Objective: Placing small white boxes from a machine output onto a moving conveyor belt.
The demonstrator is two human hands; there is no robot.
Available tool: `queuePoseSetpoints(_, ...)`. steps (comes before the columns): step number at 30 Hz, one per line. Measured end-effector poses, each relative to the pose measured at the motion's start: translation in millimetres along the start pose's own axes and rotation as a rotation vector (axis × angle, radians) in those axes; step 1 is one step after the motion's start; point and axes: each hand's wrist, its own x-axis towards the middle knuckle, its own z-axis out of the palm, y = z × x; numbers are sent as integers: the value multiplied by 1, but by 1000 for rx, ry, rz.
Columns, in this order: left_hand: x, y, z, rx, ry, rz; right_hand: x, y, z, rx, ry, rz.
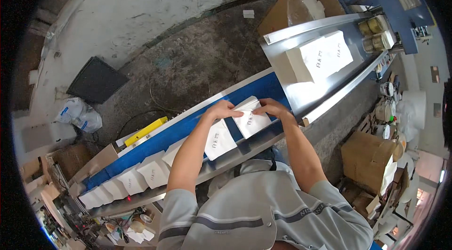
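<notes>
A stack of white paper bags (252,126) with dark print lies tilted on the blue conveyor belt (278,86), right in front of me. My left hand (222,109) grips its left side, thumb on top. The right hand (274,107) closes on its upper right corner, thumb also laid over the face. The undersides of the fingers are hidden. Just left of it, near my left forearm, another stack of white bags (219,141) rests on the belt. Several more stacks (153,171) run down the belt to the lower left, some partly behind my forearm.
At the belt's right end, a steel table (275,54) carries larger white stacks (320,57) beside a blue machine (393,5). A cardboard box (301,7) stands behind it. A yellow bar (146,131) sits along the belt's far edge. Another box (367,160) is at right.
</notes>
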Motion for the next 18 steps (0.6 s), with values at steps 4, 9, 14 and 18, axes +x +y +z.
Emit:
queuePoseSetpoints(4, -15, -9, 10, -53, 228, 2, 7, 7, 10, -177, 194, -183)
queuePoseSetpoints(9, -108, 5, 27, -312, 915, 171, -90, -33, 68, -544, 710, -727)
queuePoseSetpoints(14, -179, -3, 82, -828, 1095, 44, -84, -35, 141, -29, 86, -362)
queuePoseSetpoints(18, -145, -56, 100, -715, 989, -184, -21, -31, 155, -18, 81, -165)
